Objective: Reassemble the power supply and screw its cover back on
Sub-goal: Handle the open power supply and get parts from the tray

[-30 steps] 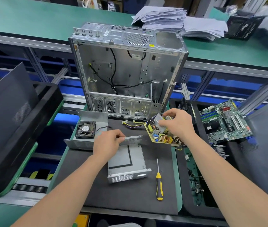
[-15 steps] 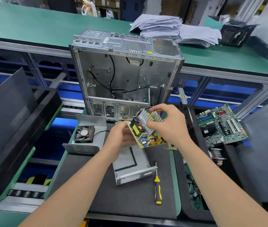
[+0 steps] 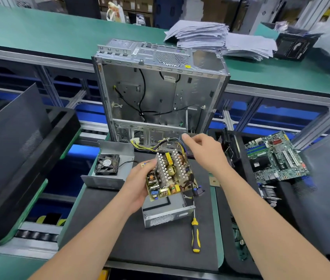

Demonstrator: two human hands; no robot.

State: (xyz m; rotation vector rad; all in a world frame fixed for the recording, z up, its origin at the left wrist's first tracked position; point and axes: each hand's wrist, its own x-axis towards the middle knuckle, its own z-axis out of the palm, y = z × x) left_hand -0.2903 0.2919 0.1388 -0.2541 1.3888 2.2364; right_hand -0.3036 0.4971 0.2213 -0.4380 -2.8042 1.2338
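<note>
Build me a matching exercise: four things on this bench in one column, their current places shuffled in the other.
Things
1. circuit board
2. screwdriver
3. fan
4. motherboard

Places
A. lying on the black mat, right of the metal housing
B. far right, off the mat
C. gripped by the left hand
D. fixed in the bent metal cover at the mat's left edge

Pairs: 1-C, 2-A, 3-D, 4-B
</note>
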